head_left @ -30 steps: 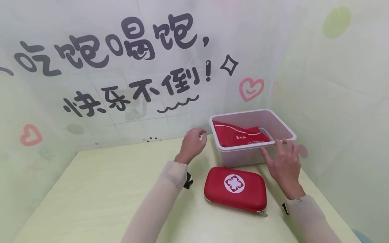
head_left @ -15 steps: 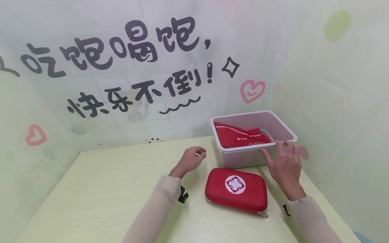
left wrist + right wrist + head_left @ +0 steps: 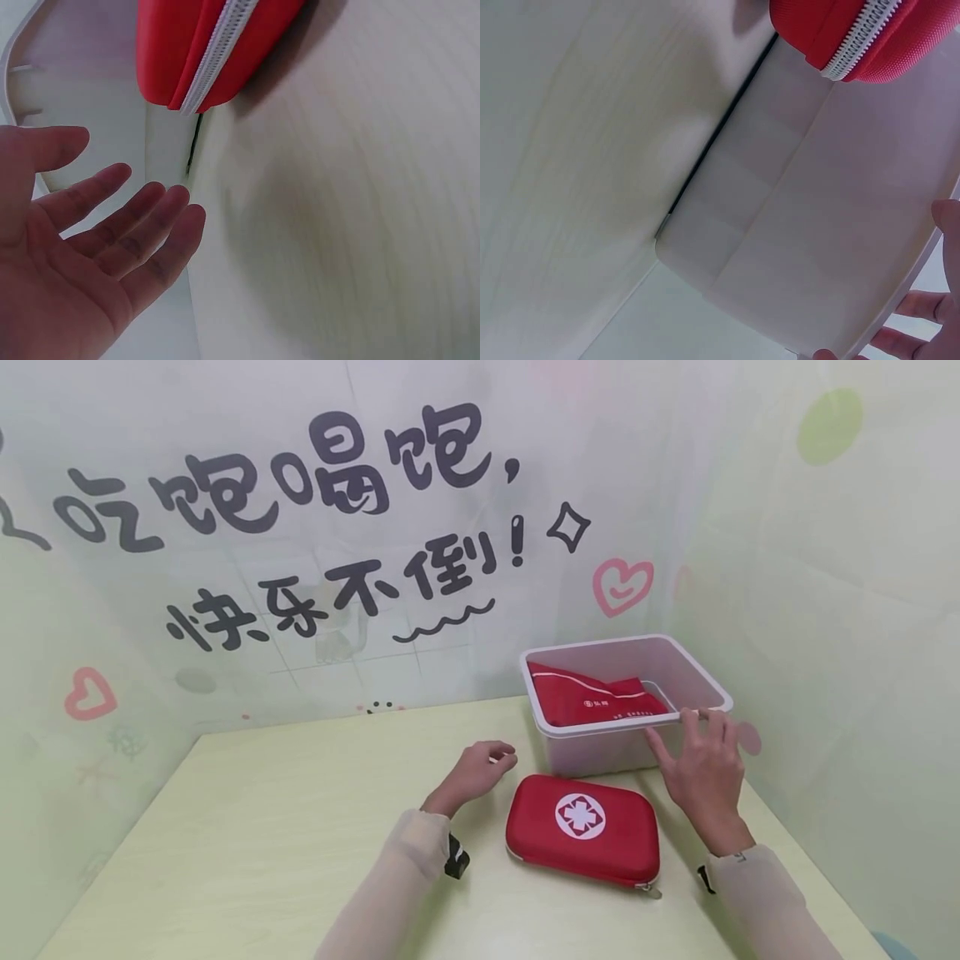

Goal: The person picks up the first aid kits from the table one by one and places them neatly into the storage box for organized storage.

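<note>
A red zippered first-aid case (image 3: 536, 818) with a white emblem lies on the table. Just behind it stands a pale plastic storage bin (image 3: 592, 752), holding a flat red fabric item (image 3: 562, 697) with white print. My right hand (image 3: 705, 772) holds the bin's near rim toward the right corner, fingers over the edge and thumb (image 3: 946, 215) against the outer wall. To the left of the case, my left hand (image 3: 476, 770) hovers over the table with loosely bent fingers. In the left wrist view its palm (image 3: 67, 300) faces up to the camera, holding nothing.
The pale wooden table (image 3: 285, 835) extends to the left. A printed curtain (image 3: 450, 660) with large dark writing stands along its back, and further curtain (image 3: 840, 693) hangs close on the right, beside the bin.
My left hand has moved down toward me from beside the bin's left end, to the left of the case. The right hand stays at the rim; bin and case have not moved.
</note>
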`<control>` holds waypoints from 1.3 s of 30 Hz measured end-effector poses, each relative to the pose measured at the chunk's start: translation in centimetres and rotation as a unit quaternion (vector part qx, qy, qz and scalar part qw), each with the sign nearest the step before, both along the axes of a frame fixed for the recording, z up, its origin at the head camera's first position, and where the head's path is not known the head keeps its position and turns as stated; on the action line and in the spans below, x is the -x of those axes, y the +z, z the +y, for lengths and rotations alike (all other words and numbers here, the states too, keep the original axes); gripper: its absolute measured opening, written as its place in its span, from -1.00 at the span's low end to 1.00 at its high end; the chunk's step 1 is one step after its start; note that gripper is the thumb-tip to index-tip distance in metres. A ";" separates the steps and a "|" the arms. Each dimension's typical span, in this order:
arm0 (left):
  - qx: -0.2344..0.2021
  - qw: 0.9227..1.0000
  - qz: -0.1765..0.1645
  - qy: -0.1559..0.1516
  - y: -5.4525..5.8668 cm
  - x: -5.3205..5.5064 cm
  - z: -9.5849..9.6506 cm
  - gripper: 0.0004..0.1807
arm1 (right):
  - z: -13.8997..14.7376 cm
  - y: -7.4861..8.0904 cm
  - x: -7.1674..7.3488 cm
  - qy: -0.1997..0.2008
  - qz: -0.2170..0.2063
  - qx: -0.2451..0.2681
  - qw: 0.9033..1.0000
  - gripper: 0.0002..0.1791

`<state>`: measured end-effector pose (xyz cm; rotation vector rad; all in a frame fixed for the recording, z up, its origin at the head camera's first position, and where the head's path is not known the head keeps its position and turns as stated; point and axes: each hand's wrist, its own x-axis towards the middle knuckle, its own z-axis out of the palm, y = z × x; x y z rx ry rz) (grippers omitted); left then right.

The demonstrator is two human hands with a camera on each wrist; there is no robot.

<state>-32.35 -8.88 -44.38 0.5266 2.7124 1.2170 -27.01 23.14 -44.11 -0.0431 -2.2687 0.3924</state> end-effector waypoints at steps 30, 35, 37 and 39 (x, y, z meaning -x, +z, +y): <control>-0.019 0.994 -0.067 -0.085 -2.0 -1.7 1.5 -0.44 | 0.0 -0.1 0.2 0.000 -0.002 0.002 1.000 -0.33; -0.024 0.994 -0.063 -0.085 -2.1 -1.8 1.6 -0.43 | 0.0 -0.1 0.2 -0.002 -0.007 0.006 1.000 -0.34; -0.025 0.994 -0.062 -0.082 -2.2 -1.9 1.6 -0.44 | 0.0 -0.1 0.2 -0.002 -0.010 0.006 1.000 -0.35; -0.029 0.995 -0.062 -0.079 -2.3 -1.9 1.6 -0.44 | 0.0 0.0 0.2 -0.002 -0.011 0.005 1.000 -0.35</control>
